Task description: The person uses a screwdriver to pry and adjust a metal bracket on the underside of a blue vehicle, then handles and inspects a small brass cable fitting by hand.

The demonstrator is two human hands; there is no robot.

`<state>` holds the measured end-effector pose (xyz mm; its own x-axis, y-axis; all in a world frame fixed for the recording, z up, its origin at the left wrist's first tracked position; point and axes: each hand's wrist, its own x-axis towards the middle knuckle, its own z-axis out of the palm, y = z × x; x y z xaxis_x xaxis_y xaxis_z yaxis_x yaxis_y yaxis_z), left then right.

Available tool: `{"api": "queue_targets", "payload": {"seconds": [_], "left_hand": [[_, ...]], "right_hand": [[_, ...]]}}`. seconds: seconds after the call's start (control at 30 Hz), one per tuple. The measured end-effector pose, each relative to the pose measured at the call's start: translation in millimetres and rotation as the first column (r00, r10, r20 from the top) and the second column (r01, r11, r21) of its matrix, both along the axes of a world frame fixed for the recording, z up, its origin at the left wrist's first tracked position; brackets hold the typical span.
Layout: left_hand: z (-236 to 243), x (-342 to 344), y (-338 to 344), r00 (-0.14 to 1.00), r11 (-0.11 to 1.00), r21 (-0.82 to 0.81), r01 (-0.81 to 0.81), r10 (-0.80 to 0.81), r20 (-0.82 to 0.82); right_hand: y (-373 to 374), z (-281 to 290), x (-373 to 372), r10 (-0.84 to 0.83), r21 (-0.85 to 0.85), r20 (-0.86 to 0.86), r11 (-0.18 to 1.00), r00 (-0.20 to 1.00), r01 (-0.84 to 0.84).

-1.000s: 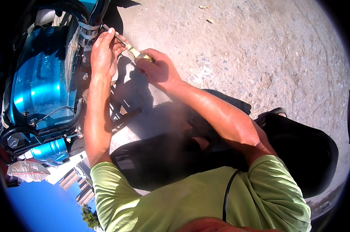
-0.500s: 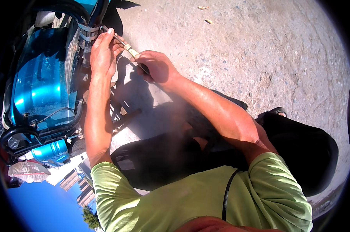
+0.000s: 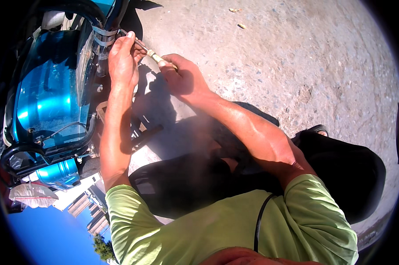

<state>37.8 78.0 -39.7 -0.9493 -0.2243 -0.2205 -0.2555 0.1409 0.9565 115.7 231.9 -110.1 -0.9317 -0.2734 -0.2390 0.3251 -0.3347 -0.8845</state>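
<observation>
A screwdriver-like tool with a thin metal shaft and a pale yellow handle (image 3: 154, 56) slants between my hands. My right hand (image 3: 184, 79) is closed round the handle. The fingers of my left hand (image 3: 123, 59) pinch the shaft, thumb on top. The shaft's far end reaches toward the dark frame of a blue three-wheeled or motorcycle-like vehicle (image 3: 47, 104), just beside the metal clamp bands (image 3: 103, 36) on a tube. What exactly the tip touches is too small to tell.
Black tubular bars (image 3: 23, 152) run round the vehicle's blue body on the left. A smaller blue cylinder (image 3: 58, 172) and a pale plastic-like bag (image 3: 33, 194) are below it. Rough concrete ground (image 3: 274, 57) spreads to the right, with dry leaves (image 3: 242, 26) on it.
Both hands and the tool have shifted slightly right in the picture. My right hand has turned a little on the handle. Both hands keep hold of the tool.
</observation>
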Motion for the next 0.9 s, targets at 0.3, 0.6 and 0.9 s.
{"api": "queue_targets", "payload": {"seconds": [0.3,0.6,0.9], "left_hand": [[7.6,-5.5,16.9,0.997,0.992,0.103,0.077,-0.077,-0.011],[-4.0,4.6,7.0,0.980,0.980,0.092,0.177,-0.184,0.073],[-2.4,5.0,0.8,0.987,0.987,0.068,0.147,-0.152,0.061]], "right_hand": [[2.1,-5.2,-39.0,0.597,-0.998,0.051,0.059,0.801,0.019],[28.7,-7.1,-11.6,0.136,-0.420,0.338,0.907,0.931,0.019],[13.7,1.1,-5.8,0.180,-0.218,0.161,0.965,0.970,-0.143]]}}
